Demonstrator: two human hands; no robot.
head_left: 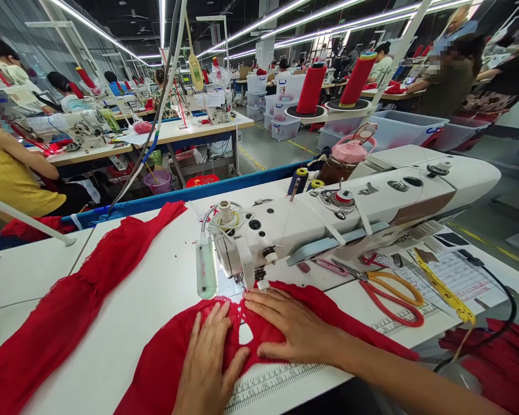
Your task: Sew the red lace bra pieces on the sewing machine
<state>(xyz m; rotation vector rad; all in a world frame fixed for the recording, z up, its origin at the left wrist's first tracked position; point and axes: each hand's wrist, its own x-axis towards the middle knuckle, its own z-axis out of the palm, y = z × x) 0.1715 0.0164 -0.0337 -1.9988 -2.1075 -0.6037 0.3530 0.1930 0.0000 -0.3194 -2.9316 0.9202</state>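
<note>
A red lace-edged garment [164,351] lies spread on the white sewing table, its top edge under the needle area of a white sewing machine [285,230]. My left hand [211,351] rests flat on the garment's left part, fingers stretched toward the machine. On the right part lies my right hand [289,325], also flat, with its fingertips close to the presser foot. Between the hands, crossed red strips and a small opening show the white table beneath. What exactly sits under the needle is hidden by the machine head and fingers.
Another red fabric piece [73,300] stretches along the table's left side. Right of the machine lie scissors [389,294], a yellow tape measure [445,288] and paper sheets. Red thread cones [312,89] stand behind the machine. Several people work at machines around the room.
</note>
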